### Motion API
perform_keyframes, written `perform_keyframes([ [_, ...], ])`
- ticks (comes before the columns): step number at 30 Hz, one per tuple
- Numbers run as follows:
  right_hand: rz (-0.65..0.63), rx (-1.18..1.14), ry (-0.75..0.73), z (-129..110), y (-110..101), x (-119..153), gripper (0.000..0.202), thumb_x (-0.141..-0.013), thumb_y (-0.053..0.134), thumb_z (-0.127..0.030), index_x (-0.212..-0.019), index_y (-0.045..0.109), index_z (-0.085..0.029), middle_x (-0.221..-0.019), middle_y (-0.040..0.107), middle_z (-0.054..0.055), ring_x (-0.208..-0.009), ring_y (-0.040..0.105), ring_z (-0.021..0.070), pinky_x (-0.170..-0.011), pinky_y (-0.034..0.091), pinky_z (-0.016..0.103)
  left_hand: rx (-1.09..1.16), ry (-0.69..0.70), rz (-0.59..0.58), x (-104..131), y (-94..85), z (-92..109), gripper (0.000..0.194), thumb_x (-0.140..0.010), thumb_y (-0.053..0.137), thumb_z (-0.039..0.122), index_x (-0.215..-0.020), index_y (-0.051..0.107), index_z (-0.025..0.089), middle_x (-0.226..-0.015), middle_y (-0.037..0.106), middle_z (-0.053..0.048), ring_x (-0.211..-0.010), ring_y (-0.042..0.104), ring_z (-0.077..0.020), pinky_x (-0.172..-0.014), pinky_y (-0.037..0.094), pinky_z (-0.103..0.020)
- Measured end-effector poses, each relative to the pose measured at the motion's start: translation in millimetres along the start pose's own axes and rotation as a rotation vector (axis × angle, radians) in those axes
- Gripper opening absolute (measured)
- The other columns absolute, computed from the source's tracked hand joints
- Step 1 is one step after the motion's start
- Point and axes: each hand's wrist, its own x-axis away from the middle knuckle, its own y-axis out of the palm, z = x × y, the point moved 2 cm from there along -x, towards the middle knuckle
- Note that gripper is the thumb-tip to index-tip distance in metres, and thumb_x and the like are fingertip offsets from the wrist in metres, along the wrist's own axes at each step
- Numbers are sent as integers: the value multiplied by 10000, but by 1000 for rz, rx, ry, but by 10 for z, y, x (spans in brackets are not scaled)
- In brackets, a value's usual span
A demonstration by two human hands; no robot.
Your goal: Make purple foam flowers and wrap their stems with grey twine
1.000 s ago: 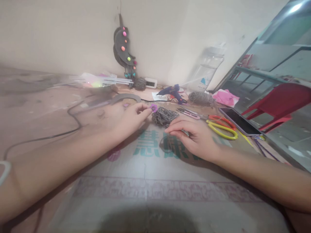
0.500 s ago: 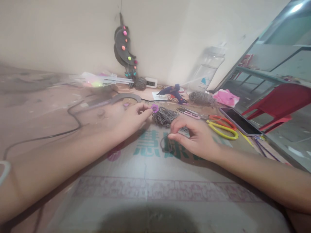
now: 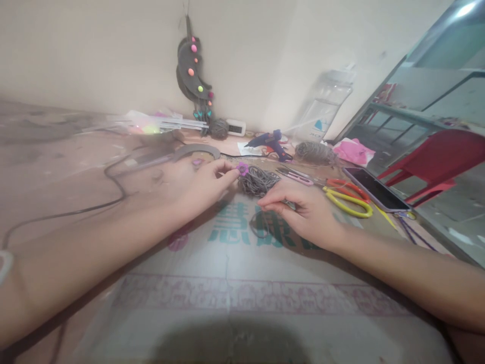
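A small purple flower is pinched between the thumb and forefinger of my left hand. Just right of it lies a bundle of grey cord on the printed cardboard. My right hand is closed in a pinch in front of that bundle, with thumb and fingertips pressed together. A loop of thin grey cord hangs below these fingertips and appears to be held by them. The cord's end between the fingers is too small to make out.
Scissors with yellow and red handles, pink snips and a phone lie at right. Behind stand a blue glue gun, grey yarn and a clear bottle. A dark crescent decoration hangs on the wall.
My right hand's fingers have straightened a little and its fingertips have shifted slightly left and up. The left hand keeps the purple flower in nearly the same place.
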Motion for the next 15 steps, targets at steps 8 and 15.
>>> perform_keyframes([
  [8, -1, -120, 64, -30, -62, -43, 222, -925, 638, -284, -719, 607, -207, -720, 657, 9, -702, 623, 138, -682, 502, 296, 0, 13, 3, -1, 4, 11, 216, -885, 536, 347, -739, 581, 194, -730, 610, -2, -698, 530, -159, -690, 423, -281],
  [15, -370, -87, 2, -140, -233, -162, 220, -929, 627, -252, -1137, 697, -253, -1134, 713, 57, -982, 672, 179, -842, 527, 319, -26, 18, -2, 2, -1, 12, 226, -891, 533, 360, -745, 584, 194, -736, 621, -4, -702, 540, -160, -711, 435, -289],
])
